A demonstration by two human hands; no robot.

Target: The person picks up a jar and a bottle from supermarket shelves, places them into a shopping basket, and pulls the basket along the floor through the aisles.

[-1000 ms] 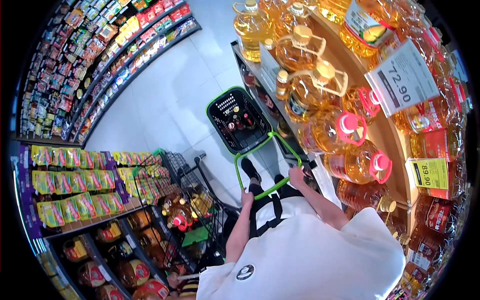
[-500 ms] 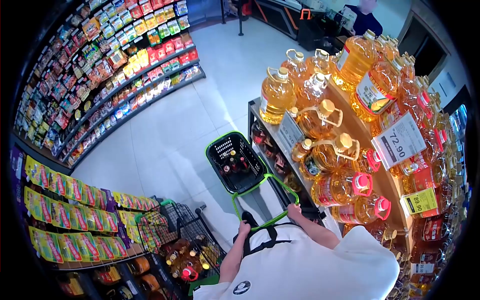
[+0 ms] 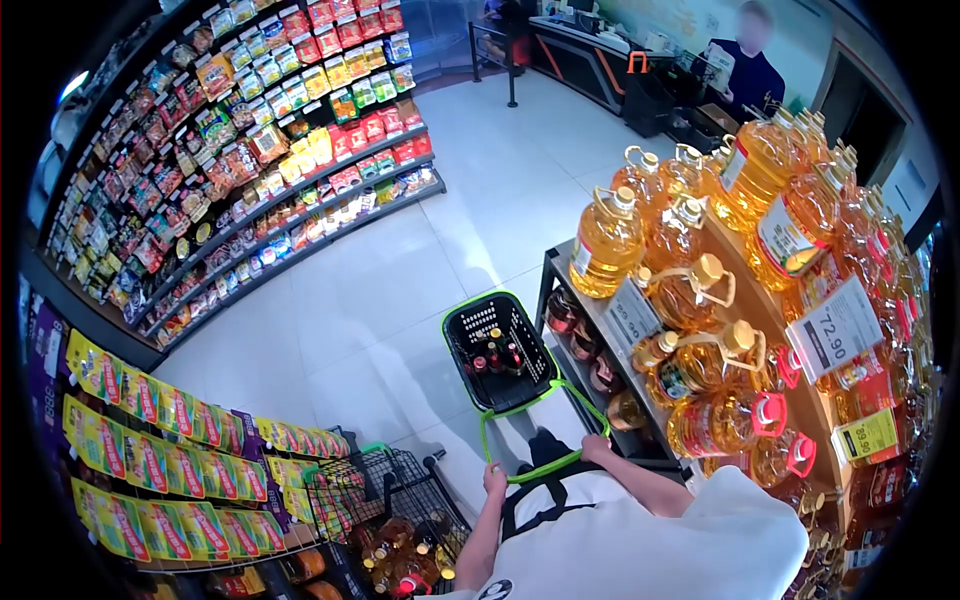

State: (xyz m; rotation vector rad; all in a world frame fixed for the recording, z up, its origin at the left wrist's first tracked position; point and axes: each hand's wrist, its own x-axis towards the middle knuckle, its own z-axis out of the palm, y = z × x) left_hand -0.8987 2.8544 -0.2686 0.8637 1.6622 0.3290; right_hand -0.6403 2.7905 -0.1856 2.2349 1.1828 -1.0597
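Note:
My left hand (image 3: 495,479) is closed around the left side of the green handle frame (image 3: 548,467) of a shopping cart. My right hand (image 3: 596,447) grips the same frame on its right side. Ahead of both hands sits the cart's black basket (image 3: 463,355), rimmed in green. Several small dark bottles (image 3: 497,356) with red and yellowish caps stand inside it. A dark strap or bag (image 3: 540,513) lies across my front, just behind the handle.
On the right, a wooden display (image 3: 740,262) carries several large oil bottles (image 3: 608,245) and price signs (image 3: 835,325). Shelves of packets (image 3: 290,150) curve along the left. A wire cart (image 3: 395,490) with bottles stands lower left. A person (image 3: 745,70) is by the counter (image 3: 580,62).
Shelves, oil display and counter sit lower and further right in view. The cart basket appears slightly lower and to the right too. Both hands keep hold of the handle.

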